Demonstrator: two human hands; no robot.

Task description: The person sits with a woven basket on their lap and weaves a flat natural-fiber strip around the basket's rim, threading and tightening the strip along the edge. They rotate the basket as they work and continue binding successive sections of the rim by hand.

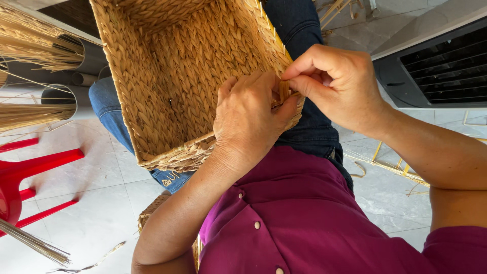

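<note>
A rectangular woven straw basket (177, 76) rests on my lap, its open side facing me. My left hand (248, 119) grips the basket's near right corner at the rim, thumb pressed against the weave. My right hand (335, 83) pinches a flat straw strand (284, 91) between thumb and forefinger, right at that corner beside my left thumb. The strand's lower end is hidden behind my left hand.
Bundles of dry straw (35, 48) stick out of grey tubes (76, 99) at the left. A red plastic stool (20, 177) stands on the tiled floor at lower left. A dark grilled appliance (436, 71) sits at the upper right. Loose straw pieces (390, 165) lie on the floor.
</note>
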